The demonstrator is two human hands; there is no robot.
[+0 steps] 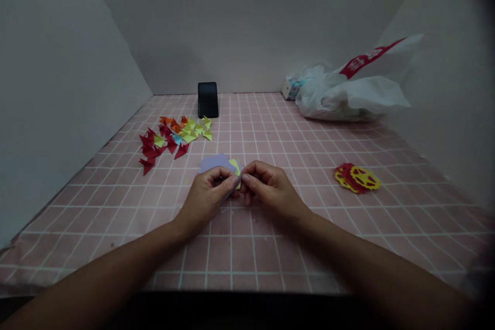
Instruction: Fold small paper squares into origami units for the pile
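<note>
My left hand [211, 191] and my right hand [268, 185] meet at the middle of the table, fingertips pinched close together. Whatever lies between the fingertips is too small and too covered to make out. Just behind my left hand is a piece of light purple paper [215, 162], partly hidden by the fingers. Beside it, a yellow paper piece [235, 166] shows between the two hands, its lower part covered. Both hands are closed, thumbs pressed against the forefingers.
Several folded paper cranes [170, 136] in red, orange, yellow and blue lie at the left. A black phone [208, 99] stands behind them. Red and yellow star-shaped cutouts [358, 178] are piled at the right. A white plastic bag [348, 98] and a small box [290, 87] sit at the back right.
</note>
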